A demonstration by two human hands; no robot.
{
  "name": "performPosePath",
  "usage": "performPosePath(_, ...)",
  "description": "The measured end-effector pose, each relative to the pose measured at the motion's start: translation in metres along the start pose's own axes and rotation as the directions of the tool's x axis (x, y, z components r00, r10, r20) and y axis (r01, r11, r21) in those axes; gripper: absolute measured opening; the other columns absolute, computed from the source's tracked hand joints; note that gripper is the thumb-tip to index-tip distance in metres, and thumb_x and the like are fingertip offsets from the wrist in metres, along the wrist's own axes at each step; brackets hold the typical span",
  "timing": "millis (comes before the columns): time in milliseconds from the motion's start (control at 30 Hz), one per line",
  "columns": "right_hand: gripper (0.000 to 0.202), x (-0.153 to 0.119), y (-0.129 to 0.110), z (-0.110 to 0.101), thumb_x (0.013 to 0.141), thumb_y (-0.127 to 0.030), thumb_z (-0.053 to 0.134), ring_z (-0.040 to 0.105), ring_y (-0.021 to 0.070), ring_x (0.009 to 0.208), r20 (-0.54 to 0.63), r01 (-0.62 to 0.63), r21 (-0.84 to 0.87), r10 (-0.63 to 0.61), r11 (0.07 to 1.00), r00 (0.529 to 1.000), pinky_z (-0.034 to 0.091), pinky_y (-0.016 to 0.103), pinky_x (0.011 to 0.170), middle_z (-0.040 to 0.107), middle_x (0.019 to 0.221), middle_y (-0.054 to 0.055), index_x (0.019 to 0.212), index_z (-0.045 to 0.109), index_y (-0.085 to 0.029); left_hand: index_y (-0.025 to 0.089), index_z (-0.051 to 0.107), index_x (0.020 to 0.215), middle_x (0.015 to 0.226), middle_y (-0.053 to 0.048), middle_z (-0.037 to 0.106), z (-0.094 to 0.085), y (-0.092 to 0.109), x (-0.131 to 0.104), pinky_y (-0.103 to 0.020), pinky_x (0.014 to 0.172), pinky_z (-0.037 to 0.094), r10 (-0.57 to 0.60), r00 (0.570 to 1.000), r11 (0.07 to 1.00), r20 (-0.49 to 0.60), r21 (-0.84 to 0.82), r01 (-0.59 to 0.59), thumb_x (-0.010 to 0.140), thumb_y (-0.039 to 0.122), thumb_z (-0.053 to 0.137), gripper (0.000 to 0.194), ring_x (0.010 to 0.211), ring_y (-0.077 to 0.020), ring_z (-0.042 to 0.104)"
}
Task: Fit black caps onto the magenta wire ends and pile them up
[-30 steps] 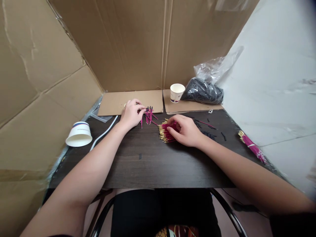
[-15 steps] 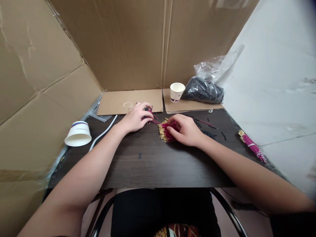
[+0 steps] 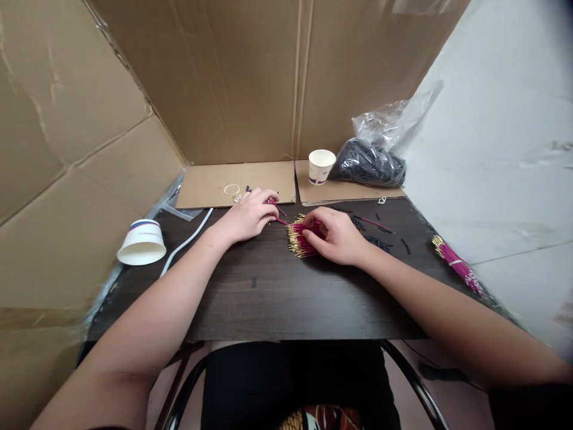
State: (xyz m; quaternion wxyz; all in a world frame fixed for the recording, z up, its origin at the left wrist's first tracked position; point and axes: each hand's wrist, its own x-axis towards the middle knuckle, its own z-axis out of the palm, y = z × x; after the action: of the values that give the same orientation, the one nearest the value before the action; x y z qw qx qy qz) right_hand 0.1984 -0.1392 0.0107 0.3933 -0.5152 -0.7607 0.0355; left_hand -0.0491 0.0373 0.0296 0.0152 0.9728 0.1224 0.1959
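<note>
In the head view my left hand (image 3: 250, 216) is closed, with thumb and fingers curled around magenta wires (image 3: 282, 221) left of the centre. The exact grip of its fingertips is partly hidden. My right hand (image 3: 340, 237) rests on a loose bundle of magenta wires (image 3: 308, 239), its bent fingers and thumb holding the bundle against the table. The bundle's gold-coloured tips point left, and its other end is under the hand. Short black tubes (image 3: 379, 243) lie scattered just behind and to the right of that hand, with a single magenta wire (image 3: 376, 224) among them.
A paper cup (image 3: 321, 168) and a plastic bag of black tubes (image 3: 371, 164) stand at the back right. Another cup (image 3: 142, 243) lies tipped at the left, near a white cord (image 3: 185, 242). A tied wire bundle (image 3: 459, 267) lies by the right edge. Cardboard walls (image 3: 233, 77) enclose the table.
My left hand has shifted slightly, covering more of the black ends beneath it and uncovering small items on the cardboard behind. The right hand has stayed on the bundle.
</note>
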Motion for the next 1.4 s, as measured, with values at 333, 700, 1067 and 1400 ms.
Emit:
performPosePath(333,0.007,0.000,0.000,0.000,0.098,-0.020,0.070,0.061,0.0188,0.081,0.018,0.007,0.000,-0.007,1.000,1.000,0.046,0.033,0.074,0.071,0.094,0.005,0.104,0.067,-0.019,0.027,0.083,0.116,0.158,-0.009,0.058,-0.020,-0.010,-0.001,-0.057,0.109,0.050,-0.076,0.997,0.980,-0.027,0.181,0.080,0.113,0.026,0.059,0.024,0.130,-0.0342,0.057)
performPosePath(700,0.006,0.000,-0.001,0.001,0.098,-0.021,0.068,0.061,0.0190,0.082,0.030,-0.007,0.014,0.006,1.000,1.000,0.047,0.034,0.076,0.071,0.096,0.006,0.104,0.068,-0.018,0.017,0.077,0.110,0.113,-0.014,0.077,-0.029,-0.004,-0.004,-0.047,0.096,0.056,-0.551,0.793,0.800,-0.260,0.107,0.591,0.101,0.021,0.060,0.020,0.106,-0.0309,0.070)
performPosePath(1067,0.005,0.000,-0.001,-0.001,0.099,-0.022,0.068,0.062,0.0198,0.082,0.044,-0.010,0.020,0.009,1.000,0.999,0.047,0.034,0.075,0.070,0.095,0.006,0.103,0.067,-0.019,0.021,0.074,0.078,0.084,-0.014,0.074,-0.031,-0.003,0.002,-0.050,0.092,0.054,-0.869,0.495,0.495,-0.019,-0.007,0.869,0.091,0.043,0.078,0.026,0.088,-0.0330,0.070)
performPosePath(1400,0.006,0.000,-0.002,-0.001,0.099,-0.022,0.067,0.061,0.0187,0.081,0.043,0.001,0.011,-0.002,1.000,0.999,0.046,0.033,0.074,0.070,0.094,0.006,0.103,0.067,-0.018,0.022,0.075,0.075,0.079,-0.012,0.073,-0.033,0.003,0.003,-0.047,0.088,0.052,-0.865,0.501,0.501,0.013,0.002,0.865,0.090,0.031,0.076,0.018,0.081,-0.0290,0.067)
